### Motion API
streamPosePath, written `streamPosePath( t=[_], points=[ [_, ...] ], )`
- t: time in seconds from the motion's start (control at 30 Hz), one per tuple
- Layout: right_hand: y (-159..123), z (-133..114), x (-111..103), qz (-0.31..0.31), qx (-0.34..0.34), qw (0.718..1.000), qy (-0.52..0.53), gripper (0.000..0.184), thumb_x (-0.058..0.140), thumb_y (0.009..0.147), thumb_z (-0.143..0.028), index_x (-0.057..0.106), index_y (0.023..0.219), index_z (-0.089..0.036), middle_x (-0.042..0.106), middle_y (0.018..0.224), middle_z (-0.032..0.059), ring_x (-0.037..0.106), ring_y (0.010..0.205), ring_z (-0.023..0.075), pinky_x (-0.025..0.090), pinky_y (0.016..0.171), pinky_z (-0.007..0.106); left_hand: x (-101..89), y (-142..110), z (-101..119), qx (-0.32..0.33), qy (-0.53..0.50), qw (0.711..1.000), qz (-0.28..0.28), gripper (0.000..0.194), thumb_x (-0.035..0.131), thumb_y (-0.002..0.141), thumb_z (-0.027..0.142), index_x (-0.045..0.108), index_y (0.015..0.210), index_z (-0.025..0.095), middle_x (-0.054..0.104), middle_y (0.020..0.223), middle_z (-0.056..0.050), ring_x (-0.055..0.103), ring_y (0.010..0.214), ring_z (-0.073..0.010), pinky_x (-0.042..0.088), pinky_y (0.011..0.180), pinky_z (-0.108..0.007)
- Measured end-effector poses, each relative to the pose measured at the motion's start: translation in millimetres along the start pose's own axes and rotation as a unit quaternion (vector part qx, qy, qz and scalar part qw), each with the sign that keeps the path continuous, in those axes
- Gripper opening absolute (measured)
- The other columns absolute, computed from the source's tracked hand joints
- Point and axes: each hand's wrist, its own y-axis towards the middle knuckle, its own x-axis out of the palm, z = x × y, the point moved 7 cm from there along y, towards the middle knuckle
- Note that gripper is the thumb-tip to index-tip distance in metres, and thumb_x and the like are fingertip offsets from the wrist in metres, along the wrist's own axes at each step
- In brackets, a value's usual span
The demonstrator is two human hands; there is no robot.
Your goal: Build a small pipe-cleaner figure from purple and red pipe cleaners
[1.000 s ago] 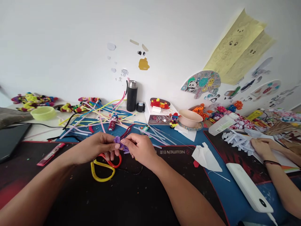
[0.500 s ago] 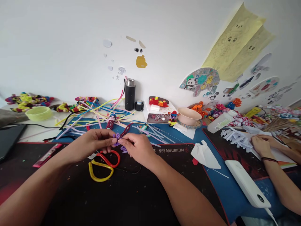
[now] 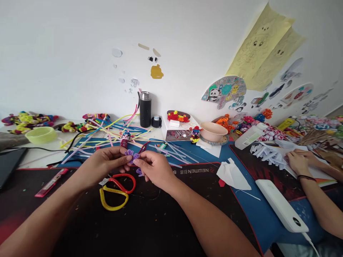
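Note:
Between my two hands is a purple pipe cleaner [image 3: 132, 155] bent into several small loops. My left hand [image 3: 114, 160] pinches its left side between thumb and fingers. On the other side my right hand [image 3: 154, 167] grips it with thumb and forefinger; a purple end hangs below near those fingers. Scissors [image 3: 115, 207] with one red and one yellow handle lie on the black mat just under my hands, their blades partly hidden. Behind my hands stands a small maroon-and-white pipe cleaner figure [image 3: 124, 138].
Loose coloured pipe cleaners [image 3: 112, 128] spread behind the mat, near a black flask [image 3: 145, 110]. A pink bowl [image 3: 213, 131], crumpled tissue [image 3: 232, 175] and white power bank [image 3: 281, 205] are to the right. A co-worker's hands [image 3: 297, 162] rest by paper strips at far right.
The purple loops have come into fuller view between my fingers, which have shifted slightly. The whole view has turned a little to the right.

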Motion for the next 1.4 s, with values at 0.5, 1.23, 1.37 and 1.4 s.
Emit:
streamPosePath(
  t=[0.5, 1.23, 1.37, 1.4],
  points=[
    [-3.8, -9.9, -1.0, 0.035, -0.015, 0.999, 0.010, 0.018, 0.070, 0.101, -0.034, 0.072, 0.091, -0.019, 0.060, 0.060, -0.0061, 0.053, 0.044, 0.0080, 0.041, 0.048, 0.021, 1.8, -3.0, -7.3, -0.032, 0.002, 0.999, -0.011, 0.049, 0.101, 0.056, 0.061, 0.081, 0.073, 0.020, 0.080, 0.066, -0.005, 0.071, 0.060, -0.0169, 0.058, 0.060, -0.025],
    [-1.8, -13.6, -8.3, 0.075, -0.067, 0.986, -0.130, 0.016, 0.070, 0.102, -0.031, 0.078, 0.093, -0.021, 0.072, 0.073, -0.0016, 0.062, 0.063, 0.0121, 0.042, 0.061, 0.024, 7.1, 0.0, -15.5, -0.013, 0.067, 0.998, 0.016, 0.052, 0.096, 0.058, 0.068, 0.075, 0.070, 0.022, 0.073, 0.065, -0.001, 0.066, 0.062, -0.0172, 0.054, 0.057, -0.025],
    [-2.1, -10.6, -8.2, 0.049, -0.029, 0.995, -0.086, 0.021, 0.068, 0.104, -0.040, 0.077, 0.096, -0.022, 0.063, 0.063, -0.0040, 0.056, 0.052, 0.0115, 0.039, 0.054, 0.024, 5.4, -0.3, -10.2, 0.016, 0.069, 0.997, 0.034, 0.051, 0.097, 0.060, 0.068, 0.077, 0.072, 0.022, 0.071, 0.067, -0.001, 0.061, 0.060, -0.0152, 0.051, 0.055, -0.023],
    [-2.0, -10.1, -8.1, 0.042, -0.021, 0.996, -0.073, 0.022, 0.068, 0.104, -0.041, 0.076, 0.096, -0.022, 0.061, 0.060, -0.0047, 0.055, 0.049, 0.0112, 0.039, 0.052, 0.024, 5.2, 0.0, -9.4, 0.020, 0.058, 0.998, 0.034, 0.050, 0.097, 0.060, 0.067, 0.079, 0.075, 0.022, 0.073, 0.070, -0.001, 0.063, 0.061, -0.0159, 0.053, 0.056, -0.024]
  ],
)
